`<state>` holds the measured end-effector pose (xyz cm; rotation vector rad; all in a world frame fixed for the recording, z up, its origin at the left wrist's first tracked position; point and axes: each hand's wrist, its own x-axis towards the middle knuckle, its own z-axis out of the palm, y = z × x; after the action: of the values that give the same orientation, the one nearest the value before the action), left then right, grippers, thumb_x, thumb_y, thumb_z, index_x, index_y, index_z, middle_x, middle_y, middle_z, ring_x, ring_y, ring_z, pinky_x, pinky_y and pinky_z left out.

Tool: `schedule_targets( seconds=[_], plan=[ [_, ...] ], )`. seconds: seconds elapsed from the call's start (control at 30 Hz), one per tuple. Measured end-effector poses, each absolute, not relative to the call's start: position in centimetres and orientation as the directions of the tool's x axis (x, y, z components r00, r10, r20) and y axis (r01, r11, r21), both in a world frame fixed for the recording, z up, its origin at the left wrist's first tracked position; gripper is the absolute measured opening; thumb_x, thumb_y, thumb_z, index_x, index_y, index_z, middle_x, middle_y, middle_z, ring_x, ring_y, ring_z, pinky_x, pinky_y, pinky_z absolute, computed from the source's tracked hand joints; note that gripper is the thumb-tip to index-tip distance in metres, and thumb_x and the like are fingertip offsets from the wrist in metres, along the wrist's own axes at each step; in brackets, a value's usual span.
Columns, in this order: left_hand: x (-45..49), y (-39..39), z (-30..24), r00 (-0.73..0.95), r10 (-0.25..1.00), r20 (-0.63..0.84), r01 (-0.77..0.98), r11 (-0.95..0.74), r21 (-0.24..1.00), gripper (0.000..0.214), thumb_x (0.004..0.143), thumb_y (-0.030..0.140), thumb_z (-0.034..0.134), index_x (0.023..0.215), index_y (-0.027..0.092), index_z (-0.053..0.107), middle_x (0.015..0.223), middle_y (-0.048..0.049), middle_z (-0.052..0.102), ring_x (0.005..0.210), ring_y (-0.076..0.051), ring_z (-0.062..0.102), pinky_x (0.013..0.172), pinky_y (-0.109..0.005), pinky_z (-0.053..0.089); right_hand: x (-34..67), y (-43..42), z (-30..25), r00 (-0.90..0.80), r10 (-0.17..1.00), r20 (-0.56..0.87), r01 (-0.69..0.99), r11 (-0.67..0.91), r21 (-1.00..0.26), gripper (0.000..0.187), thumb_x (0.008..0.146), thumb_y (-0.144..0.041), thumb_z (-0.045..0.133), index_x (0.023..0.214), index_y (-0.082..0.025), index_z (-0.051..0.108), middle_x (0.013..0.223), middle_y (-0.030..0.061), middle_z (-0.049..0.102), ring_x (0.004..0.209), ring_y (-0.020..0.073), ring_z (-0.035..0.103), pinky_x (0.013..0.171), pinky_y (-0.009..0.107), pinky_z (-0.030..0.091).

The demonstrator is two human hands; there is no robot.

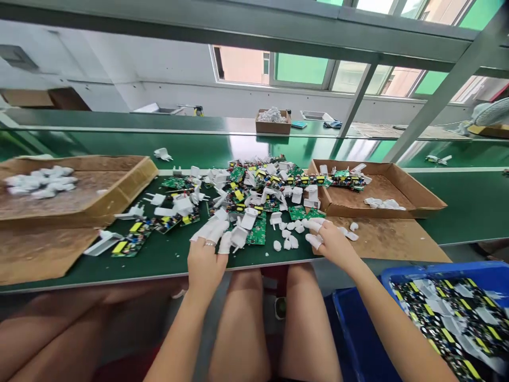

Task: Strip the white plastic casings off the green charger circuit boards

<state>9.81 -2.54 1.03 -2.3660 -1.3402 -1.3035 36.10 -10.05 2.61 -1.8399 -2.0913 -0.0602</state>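
My left hand [207, 253], its fingers in white finger cots and a ring on one, rests at the near edge of the green table [167, 260] and touches a white plastic charger shell [238, 236] lying by a green circuit board [257, 231]. My right hand [330, 240], also in finger cots, reaches among small white caps [287, 241] near a flat sheet of cardboard [382, 239]; whether it grips one I cannot tell. A heap of white shells and green boards [258, 188] lies just beyond both hands.
A shallow cardboard tray [421, 199] with a few white parts sits right; a larger tray [119, 191] with white caps sits left. A blue bin [358, 329] of boards stands at my lower right. Another person's legs [51, 329] show at the lower left. A small box [272, 126] stands on the far shelf.
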Motion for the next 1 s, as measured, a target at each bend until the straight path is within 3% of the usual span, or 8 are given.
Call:
schedule_targets(
  seconds=[0.17, 0.3, 0.4, 0.53, 0.63, 0.7, 0.83, 1.0],
  plan=[
    [10.0, -0.8, 2.2, 0.353, 0.856, 0.377, 0.848, -0.463, 0.257, 0.039, 0.072, 0.029, 0.053, 0.105, 0.008, 0.060, 0.099, -0.0183, 0.061, 0.095, -0.034, 0.054, 0.081, -0.047, 0.043, 29.9, -6.6, 2.8, -0.050, 0.981, 0.186, 0.985, 0.079, -0.153, 0.037, 0.084, -0.026, 0.048, 0.117, -0.010, 0.050, 0.092, 0.0134, 0.058, 0.086, 0.0257, 0.053, 0.075, 0.036, 0.043],
    [9.7, -2.6, 2.0, 0.104, 0.798, 0.594, 0.687, -0.489, 0.537, 0.040, 0.079, 0.037, 0.041, 0.101, 0.011, 0.061, 0.104, -0.0145, 0.060, 0.100, -0.027, 0.053, 0.087, -0.041, 0.042, 26.3, -2.8, 2.9, -0.230, 0.949, 0.216, 0.973, 0.229, 0.033, 0.041, 0.076, -0.021, 0.056, 0.116, -0.014, 0.051, 0.103, 0.0158, 0.054, 0.093, 0.0291, 0.050, 0.079, 0.039, 0.040],
    [9.2, -5.1, 0.9, 0.086, 0.925, 0.371, 0.476, -0.365, 0.800, 0.036, 0.076, 0.041, 0.044, 0.087, 0.014, 0.065, 0.089, -0.0106, 0.065, 0.080, -0.021, 0.059, 0.075, -0.034, 0.047, 25.9, -0.3, 3.4, -0.423, 0.899, 0.116, 0.905, 0.414, 0.094, 0.030, 0.073, -0.009, 0.054, 0.103, -0.012, 0.059, 0.102, 0.0155, 0.054, 0.093, 0.0289, 0.050, 0.074, 0.037, 0.042],
    [9.2, -6.8, -0.8, 0.303, 0.951, -0.061, 0.094, 0.033, 0.995, 0.036, 0.070, 0.044, 0.054, 0.084, 0.013, 0.064, 0.083, -0.0085, 0.066, 0.072, -0.017, 0.060, 0.070, -0.029, 0.048, 27.1, 1.7, 4.8, -0.340, 0.928, 0.154, 0.896, 0.369, -0.246, 0.024, 0.070, -0.010, 0.061, 0.094, -0.011, 0.062, 0.095, 0.0124, 0.057, 0.090, 0.0235, 0.053, 0.074, 0.032, 0.044],
    [9.8, -6.1, -1.3, 0.229, 0.969, -0.094, -0.154, 0.131, 0.979, 0.040, 0.067, 0.047, 0.058, 0.087, 0.011, 0.062, 0.083, -0.0085, 0.065, 0.068, -0.014, 0.059, 0.064, -0.025, 0.047, 27.8, 2.6, 6.4, -0.254, 0.920, 0.298, 0.702, 0.387, -0.598, 0.025, 0.067, -0.018, 0.068, 0.091, -0.013, 0.062, 0.093, 0.0079, 0.060, 0.085, 0.0180, 0.056, 0.079, 0.030, 0.044],
    [10.3, -5.1, -1.2, 0.084, 0.994, -0.070, -0.253, 0.089, 0.963, 0.044, 0.065, 0.045, 0.062, 0.095, 0.013, 0.059, 0.091, -0.0084, 0.063, 0.074, -0.013, 0.059, 0.066, -0.022, 0.047, 27.8, 2.8, 7.8, -0.219, 0.917, 0.332, 0.562, 0.397, -0.726, 0.024, 0.067, -0.022, 0.068, 0.087, -0.013, 0.062, 0.087, 0.0063, 0.061, 0.080, 0.0162, 0.057, 0.077, 0.030, 0.046],
    [10.4, -3.3, 0.6, -0.176, 0.983, 0.043, -0.347, -0.102, 0.932, 0.061, 0.056, 0.042, 0.071, 0.109, 0.019, 0.051, 0.117, -0.0092, 0.053, 0.104, -0.017, 0.052, 0.083, -0.023, 0.044, 27.1, 1.6, 11.8, -0.219, 0.889, 0.403, 0.402, 0.459, -0.793, 0.027, 0.065, -0.033, 0.066, 0.081, -0.011, 0.061, 0.078, 0.0043, 0.061, 0.070, 0.0138, 0.056, 0.069, 0.029, 0.047],
    [10.0, -2.6, 4.3, 0.046, 0.999, 0.019, -0.483, 0.005, 0.875, 0.069, 0.042, 0.047, 0.076, 0.103, 0.022, 0.054, 0.114, -0.0088, 0.054, 0.102, -0.024, 0.052, 0.070, -0.029, 0.050, 26.0, -2.2, 15.8, -0.302, 0.840, 0.451, 0.283, 0.530, -0.799, 0.031, 0.066, -0.041, 0.063, 0.078, -0.013, 0.059, 0.074, 0.0021, 0.058, 0.068, 0.0126, 0.053, 0.063, 0.026, 0.045]
  ],
)
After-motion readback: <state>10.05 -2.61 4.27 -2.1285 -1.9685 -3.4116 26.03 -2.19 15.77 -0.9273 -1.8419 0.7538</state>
